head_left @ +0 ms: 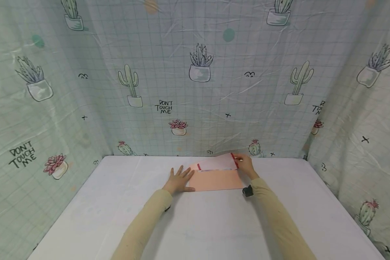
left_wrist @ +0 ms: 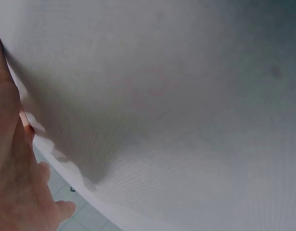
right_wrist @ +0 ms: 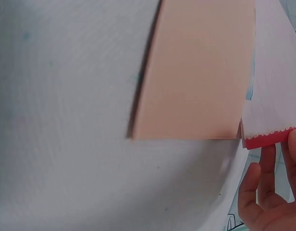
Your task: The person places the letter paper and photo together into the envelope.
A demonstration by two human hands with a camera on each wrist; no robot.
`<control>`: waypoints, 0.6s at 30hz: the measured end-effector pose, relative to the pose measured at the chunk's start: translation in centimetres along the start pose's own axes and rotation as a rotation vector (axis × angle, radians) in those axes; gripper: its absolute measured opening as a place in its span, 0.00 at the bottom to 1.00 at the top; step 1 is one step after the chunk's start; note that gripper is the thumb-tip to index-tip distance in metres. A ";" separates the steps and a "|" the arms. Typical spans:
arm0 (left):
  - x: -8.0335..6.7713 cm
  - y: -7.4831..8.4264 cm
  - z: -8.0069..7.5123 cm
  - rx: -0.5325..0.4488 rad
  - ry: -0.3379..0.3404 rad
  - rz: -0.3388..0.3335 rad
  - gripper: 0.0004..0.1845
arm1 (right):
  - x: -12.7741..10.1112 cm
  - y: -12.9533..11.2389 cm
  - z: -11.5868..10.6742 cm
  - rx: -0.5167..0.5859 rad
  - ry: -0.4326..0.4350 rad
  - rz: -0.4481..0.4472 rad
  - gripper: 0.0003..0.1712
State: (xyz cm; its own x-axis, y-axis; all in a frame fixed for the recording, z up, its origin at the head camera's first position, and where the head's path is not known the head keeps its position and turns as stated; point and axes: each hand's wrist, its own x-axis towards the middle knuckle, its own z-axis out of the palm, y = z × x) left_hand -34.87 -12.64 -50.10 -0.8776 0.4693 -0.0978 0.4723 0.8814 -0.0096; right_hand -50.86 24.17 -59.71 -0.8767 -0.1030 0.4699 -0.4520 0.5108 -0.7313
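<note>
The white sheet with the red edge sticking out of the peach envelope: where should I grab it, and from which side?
Pinch the white sheet at its red-edged right end, coming from the right. That end rises clear of the peach envelope, and the right hand already holds it there. The left hand lies flat on the envelope's left end.

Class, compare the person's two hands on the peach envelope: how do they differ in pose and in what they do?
The left hand lies flat with fingers spread, pressing the peach envelope down at its left end; the right hand pinches the red-edged flap, lifted at the far right corner. Left is nearer, right farther. Both wear beige sleeves.
</note>
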 end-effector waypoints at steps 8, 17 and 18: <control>-1.3 1.2 -1.8 0.026 -0.015 -0.015 0.44 | -0.4 -0.8 0.1 0.022 -0.008 0.023 0.11; -1.8 1.5 -2.3 0.052 -0.014 -0.012 0.43 | -1.7 -8.4 -1.5 0.054 -0.109 0.299 0.16; -1.8 1.5 -2.3 0.045 -0.016 -0.016 0.43 | -1.5 -7.7 -1.2 0.064 -0.120 0.307 0.16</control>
State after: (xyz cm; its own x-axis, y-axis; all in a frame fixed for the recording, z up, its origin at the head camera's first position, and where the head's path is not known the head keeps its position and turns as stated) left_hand -32.74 -12.01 -47.66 -0.8839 0.4539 -0.1128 0.4617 0.8852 -0.0559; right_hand -45.89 21.41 -54.17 -0.9850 -0.0540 0.1638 -0.1694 0.4792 -0.8612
